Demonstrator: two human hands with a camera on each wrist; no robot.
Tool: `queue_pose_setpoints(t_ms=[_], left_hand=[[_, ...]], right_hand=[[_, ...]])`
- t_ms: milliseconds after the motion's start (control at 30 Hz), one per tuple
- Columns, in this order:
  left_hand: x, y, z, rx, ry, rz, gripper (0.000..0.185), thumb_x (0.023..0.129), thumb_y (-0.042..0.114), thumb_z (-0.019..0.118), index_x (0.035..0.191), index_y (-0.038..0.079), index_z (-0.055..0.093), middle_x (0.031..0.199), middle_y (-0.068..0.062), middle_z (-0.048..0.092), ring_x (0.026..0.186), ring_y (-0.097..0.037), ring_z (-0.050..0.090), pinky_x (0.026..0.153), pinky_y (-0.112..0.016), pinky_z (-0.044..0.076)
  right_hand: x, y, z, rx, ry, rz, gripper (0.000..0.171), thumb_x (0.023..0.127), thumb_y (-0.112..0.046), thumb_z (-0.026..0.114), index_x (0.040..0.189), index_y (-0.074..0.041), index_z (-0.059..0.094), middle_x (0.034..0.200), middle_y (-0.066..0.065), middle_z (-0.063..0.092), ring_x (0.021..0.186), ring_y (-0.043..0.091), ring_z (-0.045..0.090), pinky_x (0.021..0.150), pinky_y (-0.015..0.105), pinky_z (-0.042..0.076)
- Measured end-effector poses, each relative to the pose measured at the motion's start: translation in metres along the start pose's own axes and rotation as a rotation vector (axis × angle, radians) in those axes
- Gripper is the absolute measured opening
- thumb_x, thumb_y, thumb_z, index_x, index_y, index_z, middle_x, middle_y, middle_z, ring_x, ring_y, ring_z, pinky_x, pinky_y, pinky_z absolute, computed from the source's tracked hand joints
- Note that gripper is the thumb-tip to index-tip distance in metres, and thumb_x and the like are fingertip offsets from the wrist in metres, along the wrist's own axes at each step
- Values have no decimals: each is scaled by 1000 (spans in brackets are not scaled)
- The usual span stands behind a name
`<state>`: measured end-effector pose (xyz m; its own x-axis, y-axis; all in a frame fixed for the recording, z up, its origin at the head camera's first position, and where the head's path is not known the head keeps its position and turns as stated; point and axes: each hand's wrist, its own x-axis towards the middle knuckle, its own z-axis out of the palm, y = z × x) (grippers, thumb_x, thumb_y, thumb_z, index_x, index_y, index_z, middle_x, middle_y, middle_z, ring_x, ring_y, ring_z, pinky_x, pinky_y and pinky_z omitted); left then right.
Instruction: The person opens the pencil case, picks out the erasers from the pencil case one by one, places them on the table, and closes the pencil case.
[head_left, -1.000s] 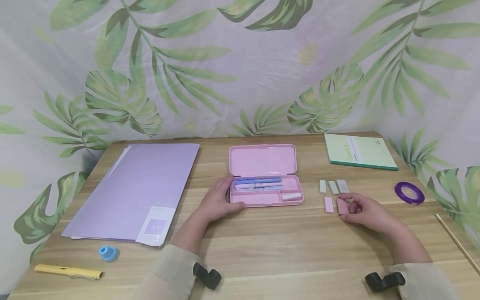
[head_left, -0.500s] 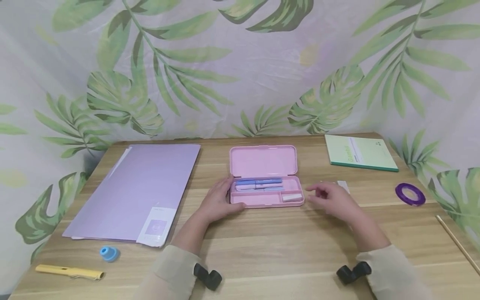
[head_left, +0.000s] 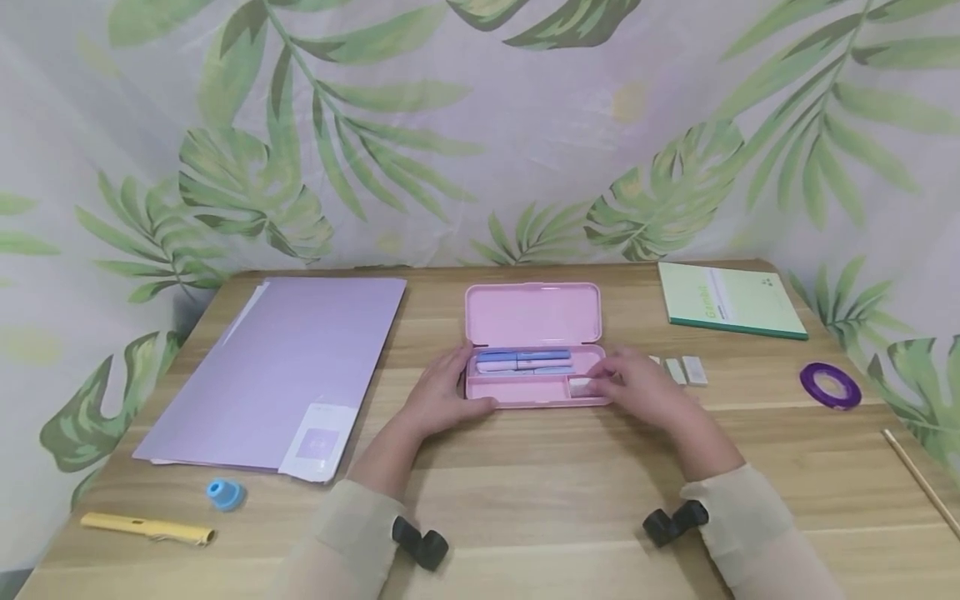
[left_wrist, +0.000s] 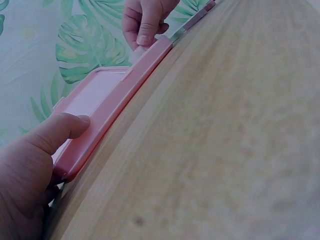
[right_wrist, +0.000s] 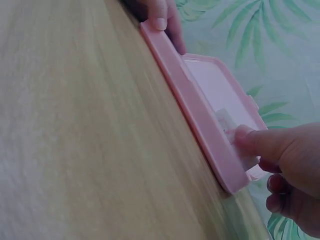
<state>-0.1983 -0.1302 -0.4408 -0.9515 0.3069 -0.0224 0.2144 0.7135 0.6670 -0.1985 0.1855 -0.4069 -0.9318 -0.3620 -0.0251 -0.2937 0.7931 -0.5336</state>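
A pink pencil case (head_left: 525, 392) lies with its lid raised, holding several blue and pink pens (head_left: 522, 367) in its long compartment. My left hand (head_left: 438, 392) grips the case's left end, thumb over the front rim, as the left wrist view also shows. At the small right compartment, my right hand (head_left: 648, 387) pinches a small pale eraser (right_wrist: 246, 159) between thumb and fingers. Beside it a whitish eraser (right_wrist: 225, 119) sits in the case. Pale erasers (head_left: 693, 371) lie on the table to the right, partly hidden by my right hand.
A purple folder (head_left: 277, 367) lies on the left, with a blue cone-shaped piece (head_left: 226, 494) and yellow pen (head_left: 148, 527) in front. To the right are a green notebook (head_left: 731, 300), a purple tape roll (head_left: 830, 386) and a thin stick (head_left: 921, 479).
My right hand has moved left from the loose erasers to the case's small compartment, carrying one eraser. The left hand keeps its grip on the case. The head view has shifted slightly.
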Motion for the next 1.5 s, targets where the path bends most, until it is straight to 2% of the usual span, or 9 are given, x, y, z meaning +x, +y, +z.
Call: queue_pose_setpoints(t_ms=[300,467,567,767,933,1100,1167,1300,1500], left_hand=[[1,3,-1,7,-3,-6,103,74,51,76,156,12,26,159,-15,33,148,-32,27,123,-51,20],[1,2,0,15,-14,-25,106,74,52,75,157,12,22,160,-14,31,149,-33,26,123,-51,20],[1,2,0,20,-12,-20,106,74,52,75,157,11,22,159,-15,32,148,-34,27,122,-52,21],[2,1,0,15,-7,-17,105,74,52,75,156,12,24,159,-15,31,149,-34,26,122,-52,21],[3,-1,1,18,-12,-23,105,74,53,74,157,12,23,160,-14,30,149,-34,25,122,-51,20],[2,-2,1,20,-16,-20,105,75,53,74,156,10,24,159,-15,31,149,-34,25,122,-52,20],[2,-1,1,20,-17,-22,105,75,53,74,156,10,24,160,-15,31,149,-34,25,123,-52,19],[2,0,1,20,-18,-25,105,75,53,74,156,10,23,160,-15,31,149,-33,25,123,-51,18],[2,1,1,21,-16,-25,105,75,52,75,156,10,23,159,-15,31,149,-33,26,123,-51,18]], right_hand=[[-20,9,-20,288,21,169,37,102,-35,51,126,-8,57,102,11,66,85,18,59,72,28,53],[-40,31,-29,402,75,189,40,103,-30,49,136,-8,50,107,21,63,79,13,65,66,30,56],[-57,49,-36,486,109,195,44,103,-30,50,142,-10,47,108,14,62,80,8,67,67,29,59],[-90,88,-44,717,157,102,24,100,-9,54,117,-19,67,98,-16,68,82,3,69,72,19,58],[-108,116,-53,809,152,111,31,99,-1,51,101,-27,69,92,-14,66,76,4,67,67,17,57],[-113,130,-57,698,140,201,24,102,-7,48,104,-21,68,89,-17,65,74,2,63,65,18,56],[-111,131,-56,607,110,250,21,103,-11,47,111,-7,66,87,-17,63,74,2,61,66,19,55],[-107,128,-54,451,83,313,40,103,-18,50,128,13,50,86,-14,63,75,0,59,66,20,55],[-105,118,-52,181,84,318,58,91,-30,70,131,9,54,102,11,68,84,5,59,69,21,50]])
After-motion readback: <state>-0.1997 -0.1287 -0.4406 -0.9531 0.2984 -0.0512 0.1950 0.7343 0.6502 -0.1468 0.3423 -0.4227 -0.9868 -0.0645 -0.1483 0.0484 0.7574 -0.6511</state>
